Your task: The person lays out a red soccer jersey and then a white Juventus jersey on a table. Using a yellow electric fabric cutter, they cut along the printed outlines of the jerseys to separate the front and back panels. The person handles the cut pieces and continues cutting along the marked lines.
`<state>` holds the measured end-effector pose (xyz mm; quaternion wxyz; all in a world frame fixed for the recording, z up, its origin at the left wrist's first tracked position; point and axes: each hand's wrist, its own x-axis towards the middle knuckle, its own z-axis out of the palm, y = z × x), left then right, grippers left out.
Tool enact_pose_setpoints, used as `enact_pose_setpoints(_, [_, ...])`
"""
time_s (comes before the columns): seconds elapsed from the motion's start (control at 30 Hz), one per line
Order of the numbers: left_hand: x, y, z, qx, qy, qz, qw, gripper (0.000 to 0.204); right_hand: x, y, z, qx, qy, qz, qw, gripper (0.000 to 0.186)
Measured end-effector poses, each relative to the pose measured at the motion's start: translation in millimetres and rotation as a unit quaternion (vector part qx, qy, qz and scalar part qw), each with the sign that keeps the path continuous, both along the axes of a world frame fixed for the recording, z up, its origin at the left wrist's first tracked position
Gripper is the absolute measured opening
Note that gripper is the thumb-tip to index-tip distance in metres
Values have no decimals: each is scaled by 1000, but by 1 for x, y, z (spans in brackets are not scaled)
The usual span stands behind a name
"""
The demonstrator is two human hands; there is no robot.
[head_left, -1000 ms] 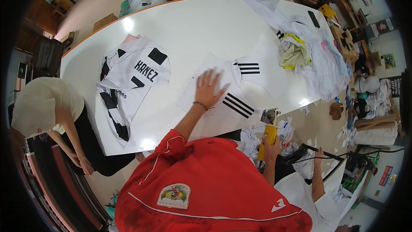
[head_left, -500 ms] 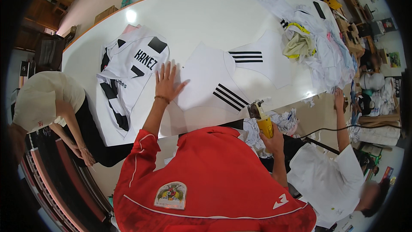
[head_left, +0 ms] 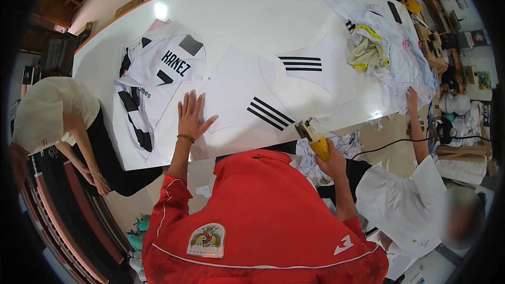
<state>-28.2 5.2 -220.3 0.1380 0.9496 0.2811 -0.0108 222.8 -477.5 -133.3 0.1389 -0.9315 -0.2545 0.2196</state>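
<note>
My left hand (head_left: 192, 118) rests flat on the table, fingers spread, at the left edge of a white fabric panel (head_left: 223, 92) with three black stripes. In my right hand (head_left: 334, 160) is a yellow handheld electric fabric cutter (head_left: 319, 148), its metal head at the table's near edge, by the panel's lower right corner. A second white striped panel (head_left: 329, 87) lies farther right, with a gap of bare table between the two. Left of my left hand lies a stack of white and black jersey pieces (head_left: 171, 58).
On the white table's (head_left: 247, 5) right end sits a heap of white fabric (head_left: 400, 68) with a yellow-edged cloth (head_left: 368, 50). A black cord (head_left: 400, 141) runs right from the cutter. Co-workers stand at left (head_left: 58, 105) and right (head_left: 394, 205), the latter touching the heap.
The left striped panel has slid left, away from the second panel, which it touched or overlapped before. My left hand has moved left and nearer me. The cutter has tilted and shifted left.
</note>
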Motion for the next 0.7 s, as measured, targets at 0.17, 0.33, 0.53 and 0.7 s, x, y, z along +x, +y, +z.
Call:
enact_pose_setpoints(0.17, [-11, -18, -5, -1, -66, 21, 998, 98, 13, 9, -2, 6, -31, 7, 999, 75])
enact_pose_setpoints(0.33, [-13, -21, -9, 11, -92, 23, 995, 96, 25, 13, 1, -23, -6, 12, 1000, 79])
enact_pose_setpoints(0.53, [-12, -22, -7, 20, -85, 27, 996, 95, 32, 13, -3, -14, -21, 26, 999, 79])
enact_pose_setpoints(0.7, [-12, -22, -8, 27, -84, 25, 996, 95, 35, 15, -7, -7, -29, 41, 999, 79])
